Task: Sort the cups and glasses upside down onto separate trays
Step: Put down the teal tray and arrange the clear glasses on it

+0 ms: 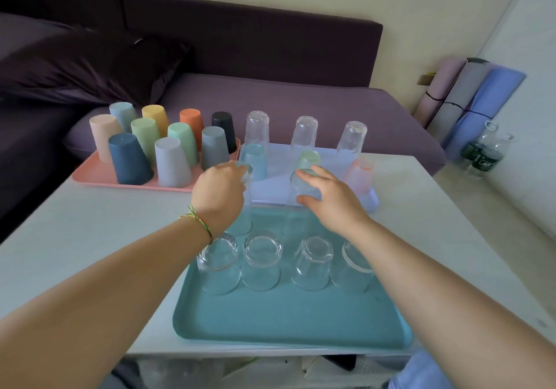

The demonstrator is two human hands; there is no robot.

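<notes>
Left hand (219, 190): fingers curled round the upturned base of a tall glass (245, 223). Right hand (329, 200): thumb and fingers clasp a second tall glass (302, 185) (also mouth down). Both are at the far edge of the teal tray (270, 319), behind four inverted tumblers (261, 263). Pink tray (99, 175): ten coloured cups (129, 160), inverted. Lavender tray (276, 184): six more inverted pieces.

- our left hand (219, 190) grips a tall glass (245, 223) at the teal tray's (285, 319) far edge
- our right hand (334, 205) holds a second glass (296, 223) beside it
- four upturned glasses (261, 259) stand nearer us
- coloured cups (173, 163) sit inverted on the pink tray (99, 175)
</notes>
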